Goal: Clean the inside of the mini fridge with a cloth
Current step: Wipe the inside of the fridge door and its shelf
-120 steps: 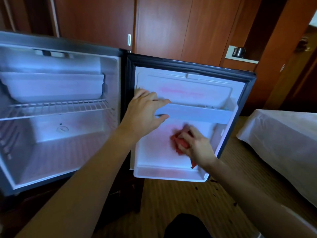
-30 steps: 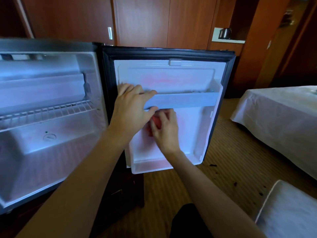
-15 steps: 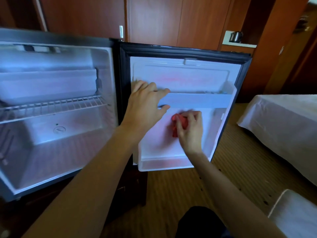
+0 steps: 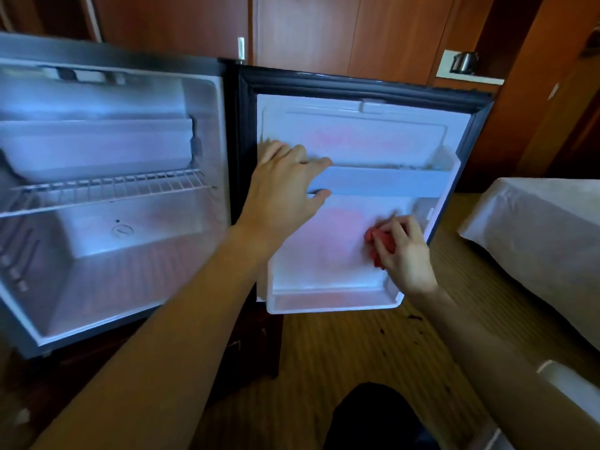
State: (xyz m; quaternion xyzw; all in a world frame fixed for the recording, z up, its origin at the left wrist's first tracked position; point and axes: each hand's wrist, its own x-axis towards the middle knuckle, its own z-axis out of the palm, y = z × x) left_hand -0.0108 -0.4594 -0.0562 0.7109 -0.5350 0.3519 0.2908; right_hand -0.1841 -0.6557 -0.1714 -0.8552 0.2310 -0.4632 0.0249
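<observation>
Fingers (image 4: 401, 230) of the right hand (image 4: 406, 254) are bent over a bunched red cloth (image 4: 378, 243), pressing it against the white inner panel of the open fridge door (image 4: 318, 254), low on its right side, just under the right end of the door shelf (image 4: 383, 181). The left hand (image 4: 282, 190) grips the left end of that shelf, fingers hooked over its top edge and thumb curled beneath it. A shallow bottom tray (image 4: 324, 303) runs along the foot of the door. To the left, the mini fridge (image 4: 113, 254) stands open, with a wire rack (image 4: 107, 186) across the middle and a white compartment (image 4: 97, 147) above it. On the right a bed (image 4: 535, 241) in white covers stands on the striped floor (image 4: 324, 352). Behind it all are wooden cabinets (image 4: 308, 34) and, on a ledge at upper right, a kettle (image 4: 465, 61).
</observation>
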